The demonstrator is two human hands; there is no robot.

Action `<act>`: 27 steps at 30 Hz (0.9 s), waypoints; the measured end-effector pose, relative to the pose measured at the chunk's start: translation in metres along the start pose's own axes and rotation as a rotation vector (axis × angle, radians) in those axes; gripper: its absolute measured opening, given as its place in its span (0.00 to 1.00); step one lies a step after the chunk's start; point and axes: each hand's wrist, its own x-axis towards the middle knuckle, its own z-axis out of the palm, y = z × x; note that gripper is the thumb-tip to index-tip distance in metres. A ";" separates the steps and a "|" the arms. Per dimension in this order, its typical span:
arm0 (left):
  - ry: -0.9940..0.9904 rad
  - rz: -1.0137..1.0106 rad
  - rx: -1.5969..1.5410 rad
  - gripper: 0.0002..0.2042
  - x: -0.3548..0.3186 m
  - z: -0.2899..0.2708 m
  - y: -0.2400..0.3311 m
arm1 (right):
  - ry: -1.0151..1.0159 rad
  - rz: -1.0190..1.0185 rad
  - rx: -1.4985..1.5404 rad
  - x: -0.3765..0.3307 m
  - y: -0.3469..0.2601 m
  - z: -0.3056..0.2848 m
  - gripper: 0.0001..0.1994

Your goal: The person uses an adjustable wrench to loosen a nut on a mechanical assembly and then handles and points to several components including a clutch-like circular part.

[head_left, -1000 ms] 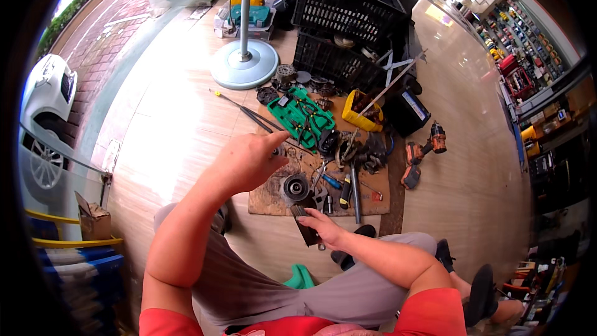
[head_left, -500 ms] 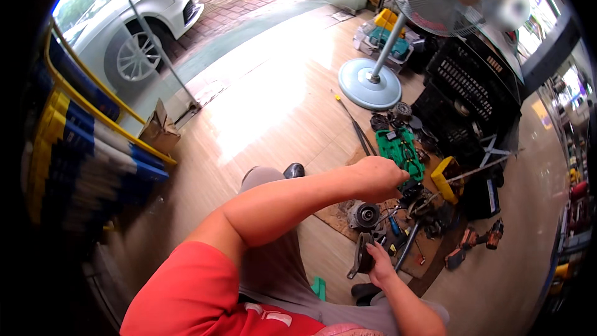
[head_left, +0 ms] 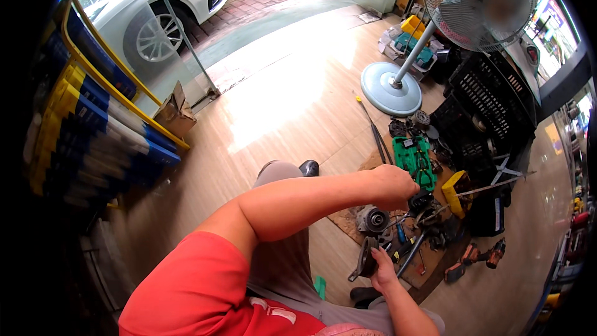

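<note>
My left arm, in a red sleeve, stretches across to the right, and my left hand (head_left: 393,188) is closed above the parts near a green tool case (head_left: 415,158). Its fingertips point away and down, so what they grip, if anything, is hidden. Lower down, my right hand (head_left: 384,269) holds a round dark metal housing (head_left: 365,261) with a protruding ear, thumb on its rim. Between the hands lies a metal unit with a round pulley (head_left: 375,219), on a brown board. A blue-handled screwdriver (head_left: 401,234) rests beside it.
Right of the board lie a yellow part (head_left: 458,193), a cordless drill (head_left: 495,253) and another power tool (head_left: 459,266). Black crates (head_left: 491,99) and a standing fan (head_left: 390,89) are farther back. A yellow rack (head_left: 112,106) stands left; a white car (head_left: 180,0) is outside.
The whole scene has shifted right and down in the picture as my view turned. Both hands keep nearly the same places and holds over the parts.
</note>
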 end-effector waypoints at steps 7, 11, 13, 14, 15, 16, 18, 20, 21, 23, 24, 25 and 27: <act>-0.016 0.009 0.010 0.19 -0.001 0.000 -0.001 | 0.026 0.003 0.013 0.000 -0.001 0.003 0.15; -0.012 0.015 0.025 0.20 -0.001 0.000 0.000 | 0.028 0.022 0.007 0.000 -0.002 0.003 0.16; -0.015 0.027 0.036 0.20 -0.001 0.000 0.001 | 0.036 0.014 0.017 0.000 0.000 0.003 0.15; -0.018 0.021 0.035 0.20 -0.001 0.000 0.001 | 0.057 0.014 0.021 0.000 0.001 0.001 0.15; -0.022 0.015 0.033 0.20 0.000 0.000 0.001 | 0.049 0.000 0.018 0.000 0.002 0.001 0.15; -0.027 0.009 0.032 0.20 0.000 0.001 0.001 | 0.041 -0.014 0.015 0.002 0.003 0.000 0.16; -0.025 0.005 0.032 0.20 0.001 0.002 0.002 | 0.030 -0.020 0.009 0.003 0.005 -0.002 0.16; -0.023 0.002 0.028 0.20 0.002 0.002 0.001 | 0.022 -0.009 0.002 0.005 0.005 -0.005 0.17; -0.023 0.001 0.023 0.20 0.002 0.003 0.001 | 0.027 -0.007 -0.002 0.006 0.006 -0.006 0.17; -0.016 0.004 0.018 0.20 0.002 0.004 0.000 | 0.067 0.011 -0.009 0.007 0.007 -0.007 0.19; -0.009 0.008 0.019 0.20 0.002 0.005 0.000 | 0.044 0.003 -0.018 0.007 0.007 -0.007 0.20; -0.009 0.009 0.020 0.20 0.002 0.005 -0.001 | 0.051 0.007 -0.027 0.007 0.007 -0.007 0.21; -0.010 0.012 0.021 0.20 0.003 0.005 -0.001 | 0.076 0.016 -0.037 0.007 0.008 -0.006 0.24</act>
